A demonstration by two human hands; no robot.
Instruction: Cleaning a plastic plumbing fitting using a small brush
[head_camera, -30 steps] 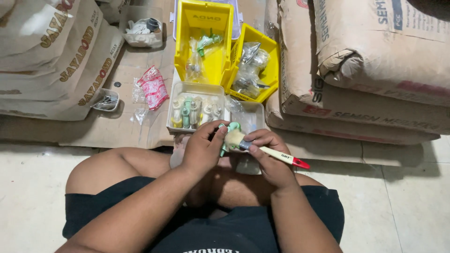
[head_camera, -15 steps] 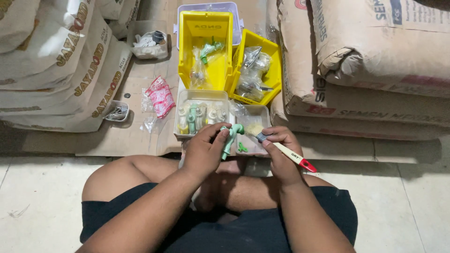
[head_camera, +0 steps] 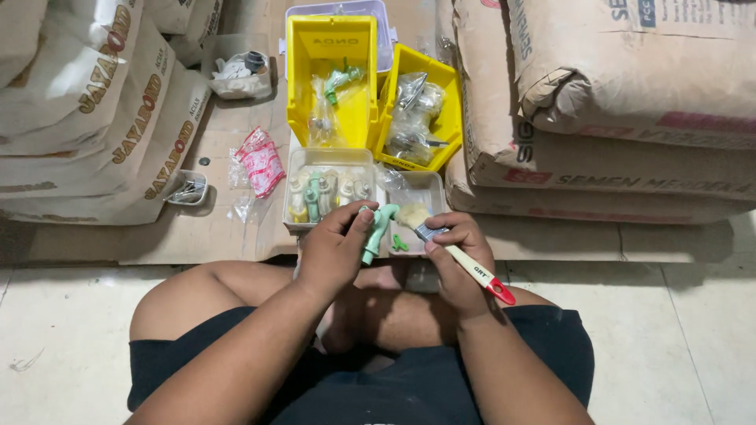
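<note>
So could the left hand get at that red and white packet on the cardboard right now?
Probably not yet: the left hand is gripping a green tap. The packet lies uncovered on the cardboard, so the path looks free.

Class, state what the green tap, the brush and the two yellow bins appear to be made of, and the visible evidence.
Green tap: likely plastic, uniform matte colour. Brush: pale bristles, metal-looking band, cream handle, wood or plastic unclear. Yellow bins: glossy moulded plastic.
</note>
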